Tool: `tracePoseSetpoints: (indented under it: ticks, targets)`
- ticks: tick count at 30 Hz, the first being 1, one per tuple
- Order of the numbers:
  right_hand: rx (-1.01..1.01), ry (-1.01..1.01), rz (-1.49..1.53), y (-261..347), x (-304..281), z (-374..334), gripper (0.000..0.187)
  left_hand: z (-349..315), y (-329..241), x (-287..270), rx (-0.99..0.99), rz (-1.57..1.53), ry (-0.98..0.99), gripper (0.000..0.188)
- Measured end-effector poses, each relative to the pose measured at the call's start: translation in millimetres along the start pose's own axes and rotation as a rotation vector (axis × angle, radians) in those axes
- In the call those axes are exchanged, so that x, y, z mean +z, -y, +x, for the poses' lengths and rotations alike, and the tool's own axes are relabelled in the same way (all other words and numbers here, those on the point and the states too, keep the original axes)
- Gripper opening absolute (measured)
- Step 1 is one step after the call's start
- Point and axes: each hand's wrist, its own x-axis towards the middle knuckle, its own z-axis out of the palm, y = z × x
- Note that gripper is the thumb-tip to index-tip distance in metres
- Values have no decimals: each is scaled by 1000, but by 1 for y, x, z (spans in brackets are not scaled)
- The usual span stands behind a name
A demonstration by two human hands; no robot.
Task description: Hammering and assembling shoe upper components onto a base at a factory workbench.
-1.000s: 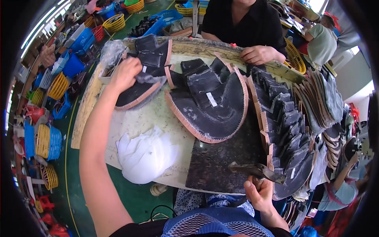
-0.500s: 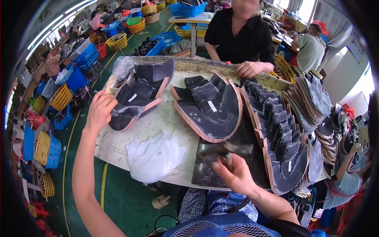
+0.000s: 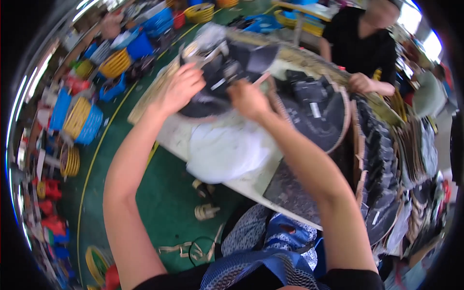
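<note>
My left hand (image 3: 181,90) is at the left edge of a pile of dark shoe uppers (image 3: 205,106) with pinkish edges. Its fingers rest over the pile, and blur hides whether they grip anything. In my right hand (image 3: 249,100) is a hammer, smeared by motion, its head (image 3: 231,70) over the same pile. Just nearer to me lies a fan of white sheet pieces (image 3: 224,152). Another dark upper with a white tag (image 3: 316,118) sits right of my right forearm.
A crumpled clear plastic bag (image 3: 210,36) tops the table's far left corner. A dark slab (image 3: 295,186) lies at the near edge. Overlapping uppers (image 3: 379,159) form a row at the right. Across the table, a person's hand (image 3: 362,83) rests on the edge.
My right hand has swung left and away from me, from above the dark slab to the left pile, with the hammer. The view has turned, shifting the table rightward.
</note>
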Motion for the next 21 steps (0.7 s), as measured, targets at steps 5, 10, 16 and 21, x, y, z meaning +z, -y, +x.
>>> tracePoseSetpoints:
  ticks: [5, 10, 16, 21]
  targets:
    - [49, 219, -78, 19, 31, 5, 33, -26, -1, -47, -145, -45, -9, 34]
    - [56, 140, -106, 6, 27, 5, 33, -40, 13, -130, -346, 84, -284, 24]
    - [60, 19, 54, 3, 3, 0, 36, -40, -26, -196, -746, -286, -477, 29]
    - [218, 313, 1074, 28, -89, -93, 60, 18, -97, -174, -858, -1108, -481, 37]
